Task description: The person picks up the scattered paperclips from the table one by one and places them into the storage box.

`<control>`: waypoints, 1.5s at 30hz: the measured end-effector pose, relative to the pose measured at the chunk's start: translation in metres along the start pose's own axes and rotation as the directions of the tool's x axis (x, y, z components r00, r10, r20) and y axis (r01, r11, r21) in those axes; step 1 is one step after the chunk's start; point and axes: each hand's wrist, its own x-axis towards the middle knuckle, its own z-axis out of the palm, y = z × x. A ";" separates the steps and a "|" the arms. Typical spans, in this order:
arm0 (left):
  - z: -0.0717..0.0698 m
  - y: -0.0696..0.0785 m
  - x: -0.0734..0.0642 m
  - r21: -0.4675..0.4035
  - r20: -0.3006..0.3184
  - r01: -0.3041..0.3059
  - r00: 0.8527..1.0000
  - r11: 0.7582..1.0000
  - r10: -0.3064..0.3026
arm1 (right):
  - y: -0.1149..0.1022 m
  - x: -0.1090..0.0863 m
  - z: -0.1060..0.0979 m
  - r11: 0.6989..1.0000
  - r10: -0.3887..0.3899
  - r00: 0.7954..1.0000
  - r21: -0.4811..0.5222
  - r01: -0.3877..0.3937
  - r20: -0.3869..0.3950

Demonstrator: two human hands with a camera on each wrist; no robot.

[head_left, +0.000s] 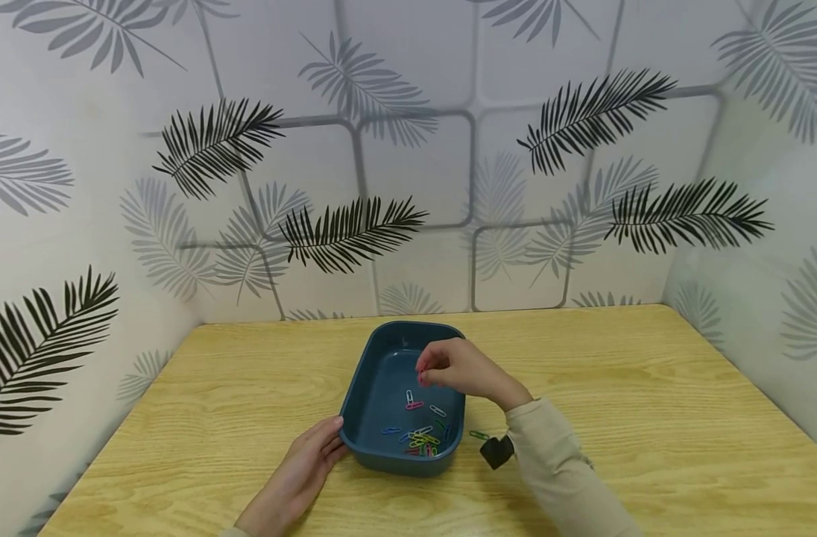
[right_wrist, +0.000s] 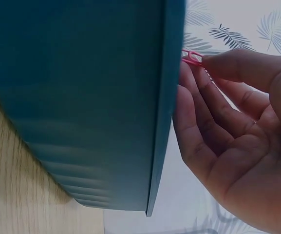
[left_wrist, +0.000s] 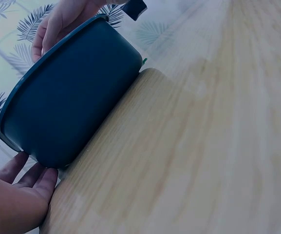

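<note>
A dark blue rectangular tray (head_left: 358,395) stands on the table, holding several coloured paper clips (head_left: 422,438), mostly gathered at its near right. My left hand (head_left: 304,470) holds the tray's near left corner, its thumb at the rim and its fingers (left_wrist: 45,183) against the outer wall. Over the inside of the tray, my right hand (head_left: 465,369) pinches a pink paper clip (right_wrist: 193,57) between thumb and fingertips. A white paper clip (head_left: 410,397) and another pink one lie on the tray floor below that hand.
A green paper clip (head_left: 478,434) lies on the wooden table (head_left: 650,418) just right of the tray. Close by it, a black device (head_left: 497,452) sits at the right wrist. Behind the table rises a leaf-patterned wall (head_left: 422,261).
</note>
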 end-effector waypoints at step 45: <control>-0.003 0.001 0.000 0.014 0.034 -0.004 0.999 1.000 0.003 | 0.008 -0.014 0.002 0.984 -0.025 1.000 -0.176 0.021 -0.016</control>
